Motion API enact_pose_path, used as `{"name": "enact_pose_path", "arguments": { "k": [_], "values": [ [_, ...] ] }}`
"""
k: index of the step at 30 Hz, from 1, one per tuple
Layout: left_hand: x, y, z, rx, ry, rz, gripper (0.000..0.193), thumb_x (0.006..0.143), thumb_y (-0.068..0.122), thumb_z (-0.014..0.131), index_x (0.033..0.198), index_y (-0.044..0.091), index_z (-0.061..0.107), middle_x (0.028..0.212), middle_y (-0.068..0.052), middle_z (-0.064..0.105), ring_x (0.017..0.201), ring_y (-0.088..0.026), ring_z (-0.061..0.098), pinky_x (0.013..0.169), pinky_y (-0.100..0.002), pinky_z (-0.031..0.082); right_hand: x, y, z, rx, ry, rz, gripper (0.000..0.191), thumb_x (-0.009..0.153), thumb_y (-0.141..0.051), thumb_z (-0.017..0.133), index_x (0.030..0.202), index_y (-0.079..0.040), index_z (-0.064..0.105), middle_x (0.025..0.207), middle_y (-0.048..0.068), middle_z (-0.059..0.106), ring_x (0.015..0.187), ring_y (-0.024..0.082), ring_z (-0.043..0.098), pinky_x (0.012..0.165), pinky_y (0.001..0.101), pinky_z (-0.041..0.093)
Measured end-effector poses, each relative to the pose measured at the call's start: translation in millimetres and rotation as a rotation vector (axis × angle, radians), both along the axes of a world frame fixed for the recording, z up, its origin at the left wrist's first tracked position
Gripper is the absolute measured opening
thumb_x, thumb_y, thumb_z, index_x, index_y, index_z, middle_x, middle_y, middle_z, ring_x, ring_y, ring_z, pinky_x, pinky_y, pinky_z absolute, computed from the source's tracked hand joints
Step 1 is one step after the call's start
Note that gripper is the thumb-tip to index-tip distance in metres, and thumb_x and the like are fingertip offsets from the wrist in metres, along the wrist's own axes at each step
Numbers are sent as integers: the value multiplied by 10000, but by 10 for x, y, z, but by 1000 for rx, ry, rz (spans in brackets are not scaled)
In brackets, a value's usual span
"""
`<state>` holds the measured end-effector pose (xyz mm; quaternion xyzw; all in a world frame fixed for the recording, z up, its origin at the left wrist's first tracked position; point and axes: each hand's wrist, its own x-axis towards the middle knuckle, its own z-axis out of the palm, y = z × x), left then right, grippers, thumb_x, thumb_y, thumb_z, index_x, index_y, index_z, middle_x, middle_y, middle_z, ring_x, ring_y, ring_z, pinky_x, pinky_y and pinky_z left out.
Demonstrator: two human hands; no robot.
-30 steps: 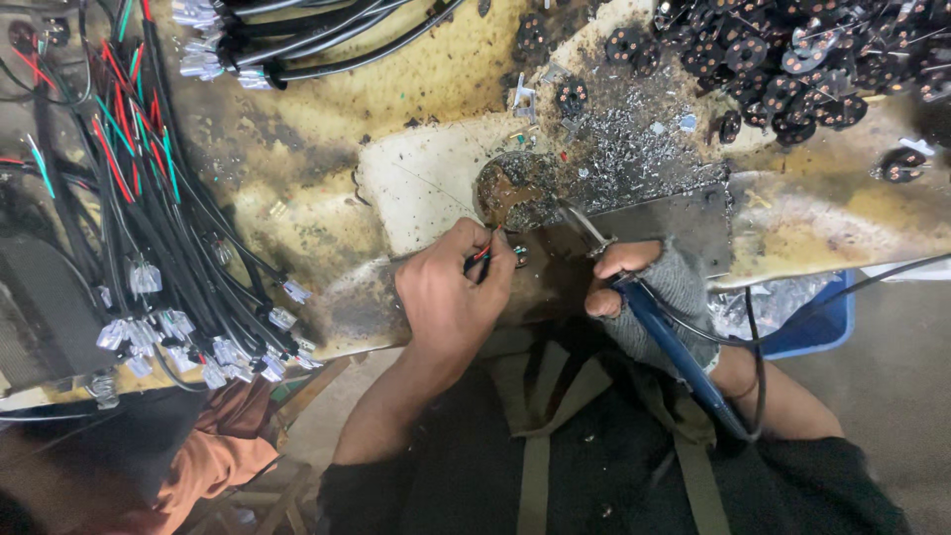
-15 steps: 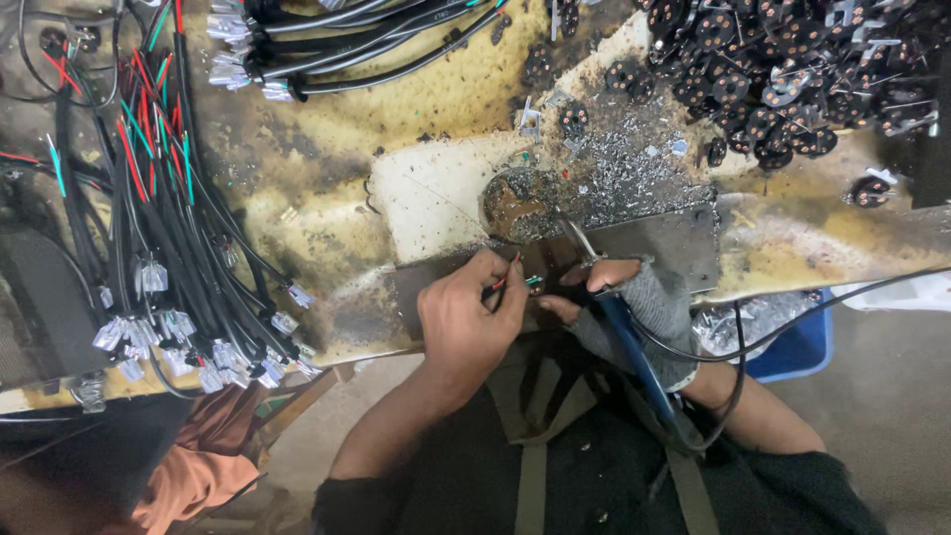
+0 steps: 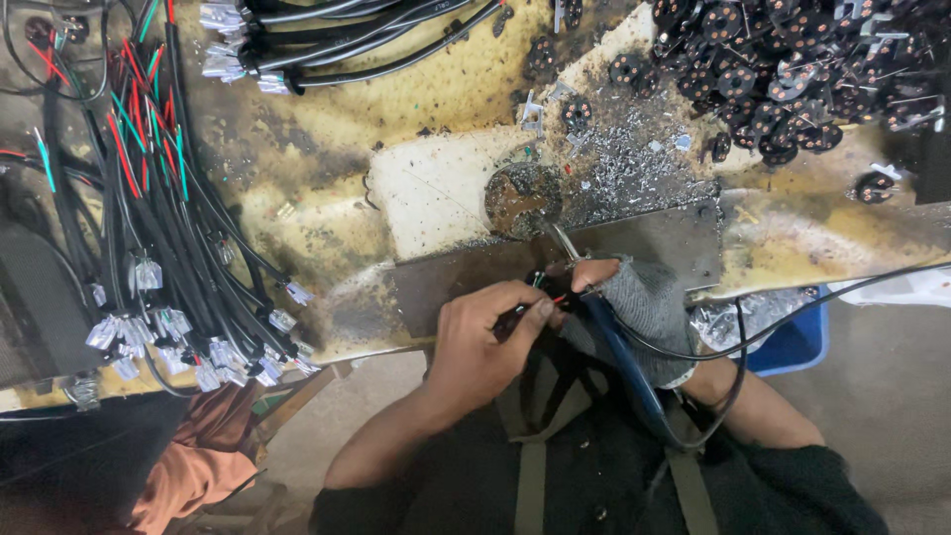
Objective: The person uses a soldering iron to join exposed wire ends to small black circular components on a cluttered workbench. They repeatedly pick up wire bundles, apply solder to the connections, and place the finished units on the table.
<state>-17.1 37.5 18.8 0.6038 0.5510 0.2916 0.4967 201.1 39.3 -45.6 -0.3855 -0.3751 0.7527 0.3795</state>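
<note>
My left hand (image 3: 485, 342) pinches the end of a thin black cable with red and green cores (image 3: 547, 293) at the near edge of the stained workbench (image 3: 446, 99). In a grey fingerless glove, my right hand (image 3: 634, 302) grips a blue-handled soldering iron (image 3: 619, 347). Its metal tip (image 3: 561, 241) points up toward a round dirty solder pad (image 3: 522, 196). The two hands meet over a dark metal plate (image 3: 654, 243).
A bundle of black cables with red and green cores and clear connectors (image 3: 149, 248) lies at the left. More cables (image 3: 327, 35) cross the top. A heap of round black parts (image 3: 792, 69) fills the top right. A blue bin (image 3: 792, 342) sits below the bench edge. Metal scraps (image 3: 634, 163) litter the middle.
Both hands have drawn closer together at the bench edge. The left hand brought the wire end up to the right hand's fingers. The view shifted slightly.
</note>
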Motion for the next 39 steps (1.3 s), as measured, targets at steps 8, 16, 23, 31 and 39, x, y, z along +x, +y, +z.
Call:
{"name": "enact_pose_path", "arguments": {
  "k": [8,16,23,31,39],
  "values": [
    [-166,171,45,173,260,-206,80,868,64,702,919,65,640,824,-110,622,764,-333,669,652,-445,514,97,93,97,72,-133,113,103,991,-169,663,1015,-78,620,898,39,651,781,145,618,708,295,497],
    [-28,130,48,255,398,-130,128,885,108,724,914,50,614,820,-124,602,734,-350,661,615,-468,515,36,198,213,852,-720,180,364,804,-115,831,1019,-103,536,943,48,591,820,228,623,721,333,496],
    [17,98,1,172,378,-72,154,873,150,733,866,75,599,812,-98,606,728,-336,663,606,-448,515,47,18,130,396,-345,142,295,904,-49,745,1150,-68,584,1068,69,659,962,190,681,860,313,559],
    [27,61,-51,170,331,-2,144,868,159,734,865,91,606,815,-78,607,732,-315,660,597,-427,507,123,-189,-52,711,-507,-95,451,886,-16,800,1234,-61,515,1087,126,676,893,140,719,718,223,559],
    [49,37,-95,188,296,45,167,849,131,748,834,94,587,808,-75,576,723,-303,641,583,-417,485,498,-342,-25,630,-818,580,219,796,-52,807,811,-262,749,718,-8,722,684,176,694,668,319,516]
  ]
}}
